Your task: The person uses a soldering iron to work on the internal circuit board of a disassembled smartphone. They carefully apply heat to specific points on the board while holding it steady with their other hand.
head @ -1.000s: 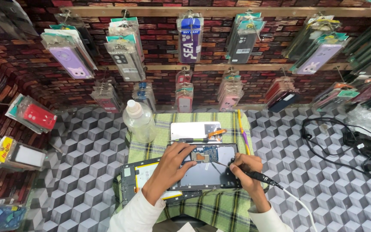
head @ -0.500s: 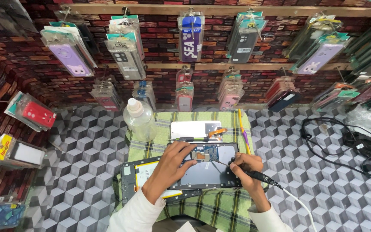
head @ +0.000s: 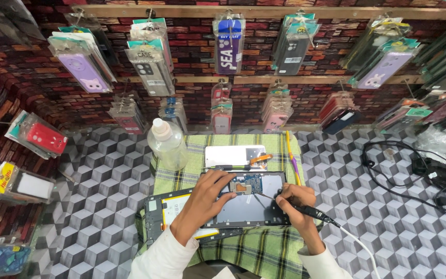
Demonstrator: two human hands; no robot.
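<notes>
On the green plaid cloth (head: pixel 264 250) | right hand (head: pixel 296 204) is pinching the soldering iron (head: pixel 313 212), tip pointing left at the opened tablet's circuit board (head: pixel 248 184) | left hand (head: pixel 207 199) fingers are spreading, pressing just beside it

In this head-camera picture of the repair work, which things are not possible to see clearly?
- Head view: the tool tip of the soldering iron in the right hand is too small to tell whether it touches the circuit board.
- The left hand covers part of the opened tablet.
- The flat part underneath is partly hidden by the tablet.
- The white cable is cut off by the bottom edge.
</notes>
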